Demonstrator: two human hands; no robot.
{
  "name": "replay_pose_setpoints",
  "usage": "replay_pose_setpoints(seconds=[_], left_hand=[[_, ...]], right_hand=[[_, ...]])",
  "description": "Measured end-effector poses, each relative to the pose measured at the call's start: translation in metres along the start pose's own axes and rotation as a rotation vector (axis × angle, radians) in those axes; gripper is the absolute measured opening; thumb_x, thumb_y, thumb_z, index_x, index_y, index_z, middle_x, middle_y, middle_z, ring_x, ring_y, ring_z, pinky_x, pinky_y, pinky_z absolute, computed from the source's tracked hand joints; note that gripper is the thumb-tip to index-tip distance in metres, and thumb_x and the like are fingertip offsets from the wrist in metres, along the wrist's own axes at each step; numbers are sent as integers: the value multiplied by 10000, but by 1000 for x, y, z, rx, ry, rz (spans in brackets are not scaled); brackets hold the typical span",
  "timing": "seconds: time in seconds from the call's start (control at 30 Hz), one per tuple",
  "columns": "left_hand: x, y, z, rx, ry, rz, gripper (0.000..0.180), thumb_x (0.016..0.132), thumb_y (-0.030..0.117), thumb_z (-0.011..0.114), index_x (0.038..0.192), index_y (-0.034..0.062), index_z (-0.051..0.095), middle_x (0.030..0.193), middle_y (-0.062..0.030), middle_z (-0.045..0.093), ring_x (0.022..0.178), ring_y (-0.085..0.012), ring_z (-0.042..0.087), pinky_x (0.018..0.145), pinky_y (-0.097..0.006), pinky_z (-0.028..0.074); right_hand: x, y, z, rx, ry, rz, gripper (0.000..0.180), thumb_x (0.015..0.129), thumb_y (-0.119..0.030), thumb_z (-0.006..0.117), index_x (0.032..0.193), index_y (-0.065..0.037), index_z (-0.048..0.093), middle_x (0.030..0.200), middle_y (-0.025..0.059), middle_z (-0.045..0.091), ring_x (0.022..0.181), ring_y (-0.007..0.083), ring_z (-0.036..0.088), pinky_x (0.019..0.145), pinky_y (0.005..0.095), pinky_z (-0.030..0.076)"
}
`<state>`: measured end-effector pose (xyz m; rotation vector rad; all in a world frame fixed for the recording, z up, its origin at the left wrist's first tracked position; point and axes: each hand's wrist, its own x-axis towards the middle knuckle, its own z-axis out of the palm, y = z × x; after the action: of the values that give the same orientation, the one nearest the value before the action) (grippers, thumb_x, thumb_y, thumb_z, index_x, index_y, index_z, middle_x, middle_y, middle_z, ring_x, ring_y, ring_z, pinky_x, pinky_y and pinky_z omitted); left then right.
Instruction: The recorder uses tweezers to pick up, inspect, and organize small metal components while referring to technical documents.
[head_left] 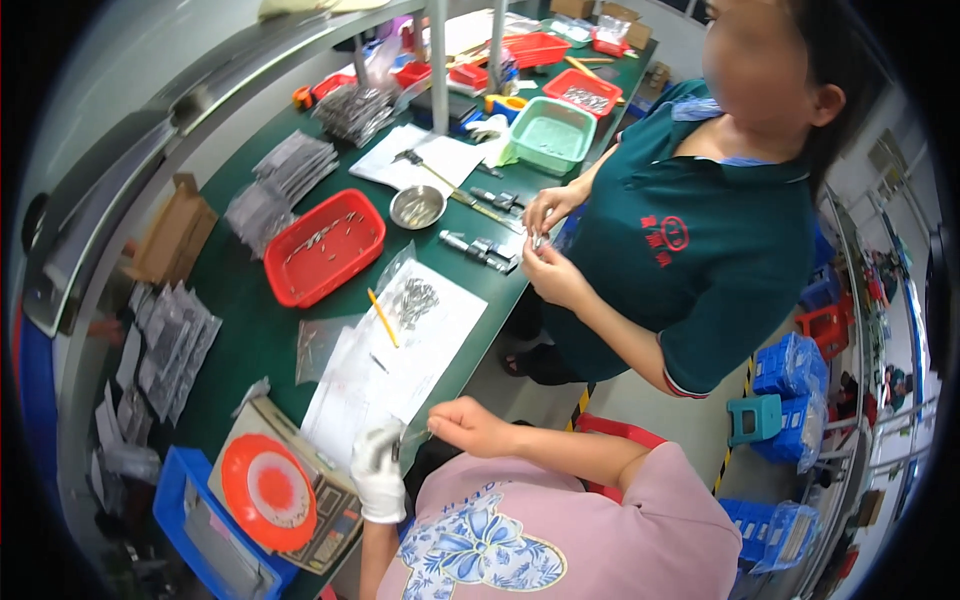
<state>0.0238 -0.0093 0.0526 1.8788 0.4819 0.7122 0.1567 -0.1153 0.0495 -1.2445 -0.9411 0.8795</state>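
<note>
My left hand (378, 475), in a white glove, is raised at the near edge of the table with its fingers closed. A small dark piece shows at its fingertips, too small to name. Just right of it, my bare right hand (470, 426) is closed, thumb against curled fingers; whatever it pinches is hidden. A faint clear strip shows between the hands. Beyond them lie white paper sheets (440, 345) bearing a pile of small metal parts (415, 300), a yellow pencil (382, 318) and a thin dark stick (379, 363). A clear bag (318, 345) lies beside the sheets.
A red tray (340, 262), a steel bowl (418, 207) and a digital caliper (480, 250) are farther off. Near left are an orange-red dish (270, 490) and a blue bin (190, 520). A co-worker (690, 230) stands right, both hands on a small part.
</note>
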Motion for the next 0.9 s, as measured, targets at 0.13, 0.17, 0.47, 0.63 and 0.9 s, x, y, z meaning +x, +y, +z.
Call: replay_pose_setpoints(seconds=[0.13,0.17,0.47,0.63,0.9], left_hand=[[0,15,-13,-702,5,-745,315,831,191,406,1065,-11,463,836,-79,540,658,-130,535,532,-219,430],[-3,14,-16,-723,-99,-733,294,819,167,432,1052,-9,472,828,-79,542,640,-125,533,521,-222,429],[-12,30,-10,-953,178,-425,387,747,162,543,1083,-14,466,1090,-142,470,960,-205,492,720,-289,429],[-21,13,-19,-586,-56,-615,305,770,147,508,1026,-18,508,1038,-134,509,879,-182,529,694,-251,441],[-16,17,-29,-766,80,-678,308,810,170,470,1055,-17,473,897,-97,539,785,-139,534,611,-224,445]], right_hand=[[6,-3,-7,-149,-87,-101,276,817,-114,434,579,-5,350,488,32,278,471,93,254,431,282,270],[8,-4,-5,-214,-107,-165,275,817,-111,432,578,-6,347,490,37,274,471,98,253,432,281,270],[18,-6,2,-155,-175,-140,254,807,-98,431,588,-2,348,509,78,304,447,162,296,442,295,289],[21,-3,4,-239,-188,-177,248,798,-120,445,588,-7,377,500,86,323,454,134,288,438,290,295],[28,-2,8,-202,-240,-149,263,812,-103,431,576,-9,361,492,35,316,463,105,271,440,263,280]])
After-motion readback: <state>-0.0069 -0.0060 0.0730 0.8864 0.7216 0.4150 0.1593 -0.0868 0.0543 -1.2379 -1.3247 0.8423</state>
